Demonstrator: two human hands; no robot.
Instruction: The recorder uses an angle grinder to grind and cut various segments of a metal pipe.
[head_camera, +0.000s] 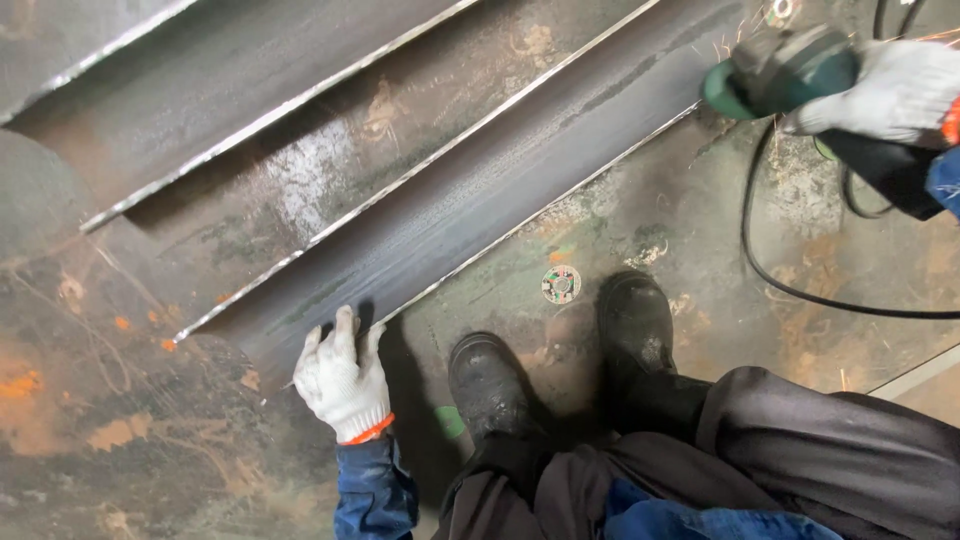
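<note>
My left hand (341, 376), in a white work glove, lies flat with fingers spread on the near end of a long dark steel beam (480, 190) that runs diagonally up to the right. My right hand (895, 88), also gloved, grips a green angle grinder (780, 72) at the top right. The grinder's head meets the beam's bright edge, and sparks fly around it. A black power cord (752, 250) loops down from the grinder across the floor.
Parallel steel flanges with shiny edges (270, 115) lie further left. My two black boots (490, 385) (636, 325) stand on the stained, rusty floor (700, 240). A small round worn disc (561, 284) lies just ahead of the boots.
</note>
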